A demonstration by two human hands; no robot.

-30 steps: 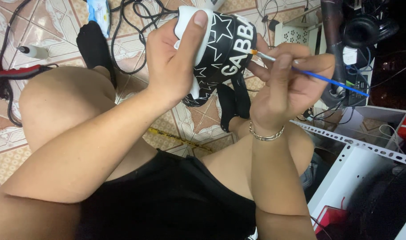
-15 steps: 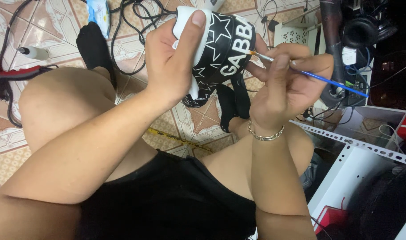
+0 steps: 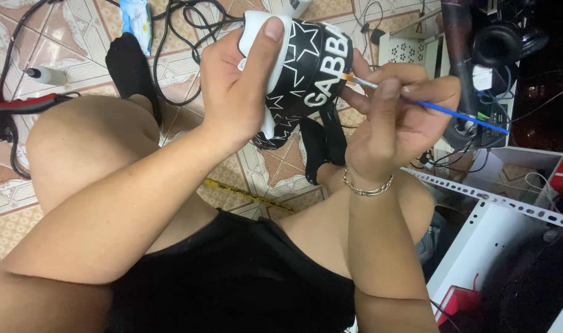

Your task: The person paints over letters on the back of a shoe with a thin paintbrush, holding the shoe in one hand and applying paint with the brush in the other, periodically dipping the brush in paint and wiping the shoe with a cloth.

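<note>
Clamped around the black shoe point(image 3: 306, 68) with white stars and lettering, the left hand point(image 3: 238, 92) holds it up above the knees, thumb pressed over the white sole edge. Steadiness there matters most, so the painted side faces the eyes squarely. Closed in a pencil grip, the right hand point(image 3: 398, 117) pinches a thin blue-handled brush point(image 3: 441, 110), its tip touching the white lettering. Bracing the fingers point(image 3: 355, 68) against the shoe, as they seem to be, should keep strokes inside the letter edges; light pressure is wise.
</note>
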